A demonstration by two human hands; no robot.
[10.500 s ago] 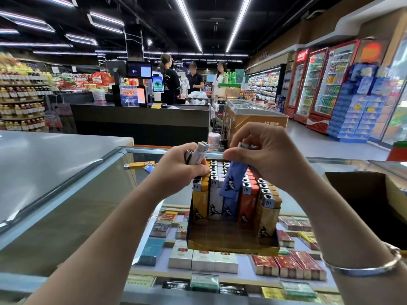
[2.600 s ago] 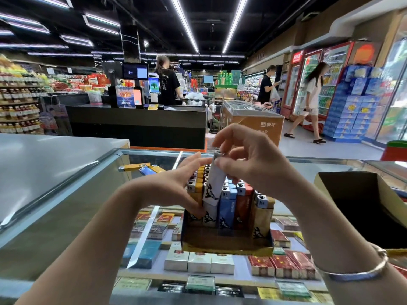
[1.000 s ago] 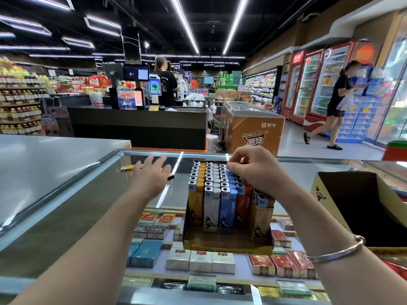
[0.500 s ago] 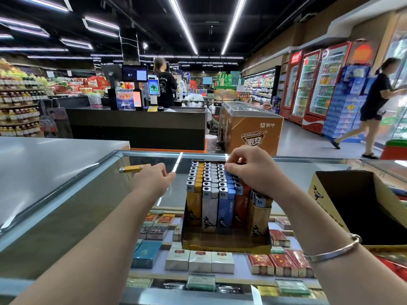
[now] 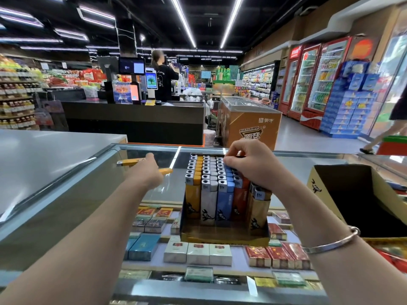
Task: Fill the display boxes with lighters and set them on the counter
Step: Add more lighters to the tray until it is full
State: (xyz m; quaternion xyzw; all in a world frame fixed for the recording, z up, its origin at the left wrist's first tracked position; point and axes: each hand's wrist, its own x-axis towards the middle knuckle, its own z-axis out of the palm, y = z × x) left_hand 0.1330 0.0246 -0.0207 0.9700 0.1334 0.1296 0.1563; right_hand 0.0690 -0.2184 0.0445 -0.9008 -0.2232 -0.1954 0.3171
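A broad glass-topped desk (image 5: pixel 99 194) with a metal frame fills the foreground; its smooth pane reflects the ceiling lights and shows rows of flat rectangular cigarette packs (image 5: pixel 198 253) on the shelf beneath. At the right edge an open cardboard box (image 5: pixel 343 194), matte yellow outside and dark inside, stands on the glass with a small black animal figure printed on its side.

In the middle of the desk stands the display box (image 5: pixel 224 235), a low yellow-brown cardboard tray with a short front wall. It is packed with upright lighters (image 5: pixel 209 186): slim glossy plastic bodies in rows of yellow, white, blue, red-orange and tan, each with a silvery metal cap and a round hole on top. The tan one nearest the right front corner leans slightly outward.

The right hand (image 5: pixel 253 166), a plain metal bangle (image 5: pixel 330 243) round its wrist, rests on the far right rows, fingers curled down among the lighter tops; whether its grip pinches one lighter cannot be told. The left hand (image 5: pixel 145 172) reaches over the glass left of the display box, its grip curled round a yellow lighter (image 5: pixel 165 171) whose end pokes out toward the box. Just beyond it a second yellow lighter (image 5: pixel 130 161) lies flat on the glass.
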